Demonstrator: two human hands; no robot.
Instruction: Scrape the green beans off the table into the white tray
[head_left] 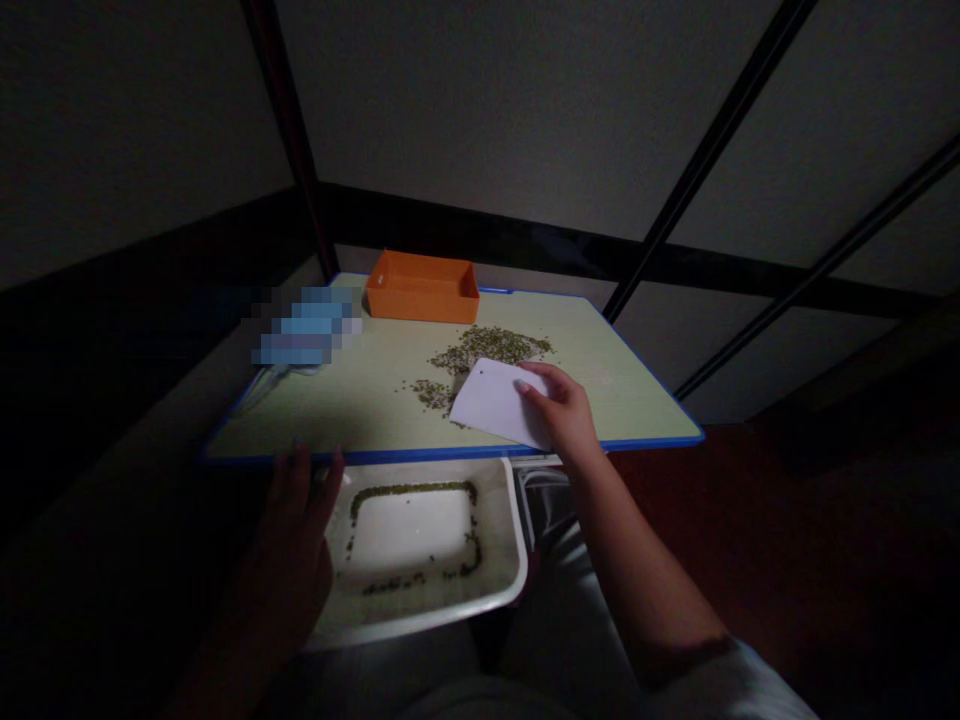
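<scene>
My right hand (561,405) grips a white flat scraper card (495,400) with a small hole near one corner, tilted over the table. The card's left edge lies against a small patch of greenish seeds or grains (433,394). Behind it spreads a larger heap of the same grains (491,346). Below the table's front edge, a white plastic tub (519,540) has grains lining the edges of its floor. In shadow, my left hand (296,530) is at the tub's left side with its fingers apart; whether it touches the rim is hard to tell.
The pale green table (622,400) has a blue edge. An orange open box (424,305) stands at its back. A blurred-out blue item (307,325) lies at the left, with a pale cord nearby. Panelled walls (480,120) rise close behind.
</scene>
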